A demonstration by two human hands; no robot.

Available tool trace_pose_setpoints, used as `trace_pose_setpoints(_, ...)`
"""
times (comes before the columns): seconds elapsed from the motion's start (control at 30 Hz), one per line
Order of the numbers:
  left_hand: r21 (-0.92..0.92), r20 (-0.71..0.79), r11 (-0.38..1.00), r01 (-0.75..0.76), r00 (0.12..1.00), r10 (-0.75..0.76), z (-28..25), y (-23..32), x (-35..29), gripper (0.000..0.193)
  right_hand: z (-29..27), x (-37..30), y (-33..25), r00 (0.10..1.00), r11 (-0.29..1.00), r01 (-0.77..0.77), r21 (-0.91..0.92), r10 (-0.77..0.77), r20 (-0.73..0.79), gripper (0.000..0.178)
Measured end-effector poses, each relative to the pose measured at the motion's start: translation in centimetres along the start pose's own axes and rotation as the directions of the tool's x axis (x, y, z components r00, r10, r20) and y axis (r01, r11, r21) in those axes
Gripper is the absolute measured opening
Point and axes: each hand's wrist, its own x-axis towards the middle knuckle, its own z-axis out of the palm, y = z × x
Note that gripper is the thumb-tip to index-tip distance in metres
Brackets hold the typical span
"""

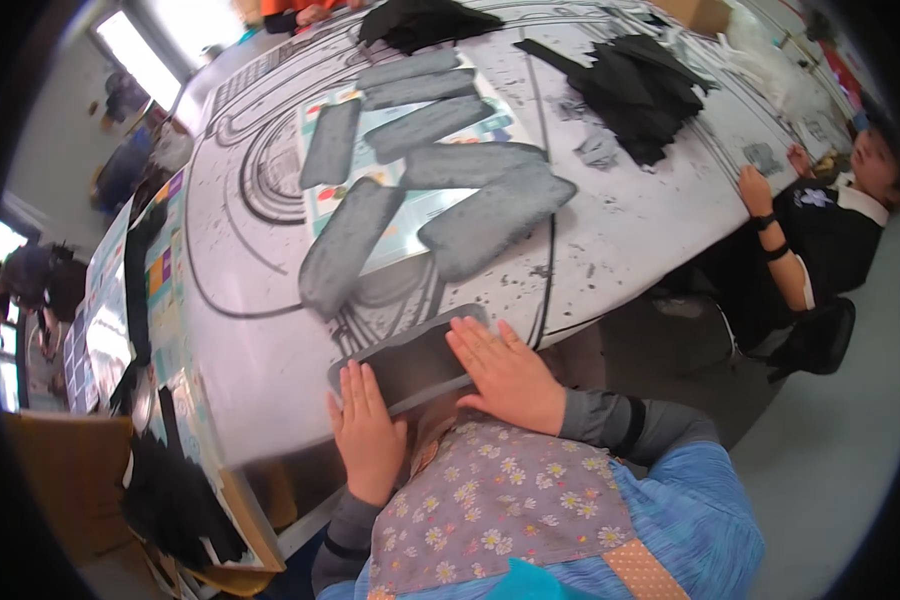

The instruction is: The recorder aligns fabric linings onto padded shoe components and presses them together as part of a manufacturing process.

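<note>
"Right under the two hands, what lies there?"

"An oblong dark grey panel (410,368) with a paler rim, at the table's near edge, aslant, its right end farther from the body."

"How does the left hand (368,435) sit on it?"

"Fingers extended on the panel's left end, thumb held away from them."

"And the right hand (510,372)?"

"Spread over the other end, fingers straight across the surface. Both hands look opened out; whether either one pinches the panel from below, I cannot tell."

"What is just beyond the grip?"

"Seven grey pieces (495,225), some overlapping, most of them on a printed sheet (400,238) on the white table (245,385)."

"Farther out, past the right hand?"

"A heap of black cloth (640,95) on the tabletop, with a co-worker (830,215) seated to its right, one raised hand by the table's edge."

"To the left of the left hand?"

"More black material (180,490), hanging low beside a side table (165,290)."

"And nearest the body, behind both wrists?"

"A flowered apron (500,490) over blue clothing."
</note>
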Motion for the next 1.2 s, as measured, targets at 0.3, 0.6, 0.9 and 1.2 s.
trace_pose_setpoints(0.3,-0.082,0.015,0.986,-0.147,0.989,0.148,-0.9,1.5,2.1,0.09,-2.7,3.0,-1.0,0.977,0.974,0.192,0.118,-0.179,-0.113,0.086)
trace_pose_setpoints(0.6,-0.106,-0.13,0.972,-0.207,0.972,0.193,1.9,0.7,2.3,0.072,-0.1,4.0,-3.0,0.982,0.97,0.154,0.189,-0.17,0.076,0.098)
trace_pose_setpoints(0.9,-0.211,-0.261,0.972,-0.101,0.964,0.044,1.6,1.4,1.7,0.077,-0.2,3.2,-2.8,0.989,0.99,0.134,-0.034,-0.131,0.074,0.097)
trace_pose_setpoints(1.2,-0.155,-0.24,0.985,-0.076,0.97,0.037,1.4,1.0,1.8,0.089,-0.2,2.8,-2.3,0.994,0.999,0.024,-0.039,-0.02,0.106,0.1)
